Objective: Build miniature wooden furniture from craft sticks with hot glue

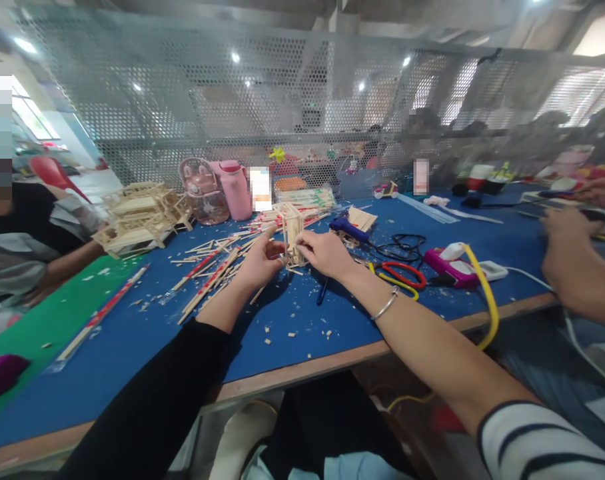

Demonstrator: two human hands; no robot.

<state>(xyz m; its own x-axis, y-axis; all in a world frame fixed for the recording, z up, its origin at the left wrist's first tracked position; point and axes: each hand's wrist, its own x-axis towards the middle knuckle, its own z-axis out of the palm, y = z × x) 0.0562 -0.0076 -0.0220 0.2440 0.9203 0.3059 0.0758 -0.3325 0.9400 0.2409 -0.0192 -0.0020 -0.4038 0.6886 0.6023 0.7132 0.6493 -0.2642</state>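
A small upright model built of wooden sticks (293, 233) stands on the blue table between my hands. My left hand (262, 261) has its thumb and fingers curled at the model's left side, gripping it low down. From the right, my right hand (326, 253) pinches at the model's lower front; its fingertips partly hide what they press on. Loose wooden sticks (217, 267), some in red-marked wrapping, lie left of and behind the model. A blue glue gun (350, 228) rests just beyond my right hand, near a flat stick panel (362, 219).
Red-and-yellow-handled tools (403, 275), a purple power strip (451, 268) and a black cable (400, 247) lie to the right. A larger stick structure (137, 217) and a pink bottle (234, 190) stand back left. Co-workers' hands (570, 247) are at right; another person sits left.
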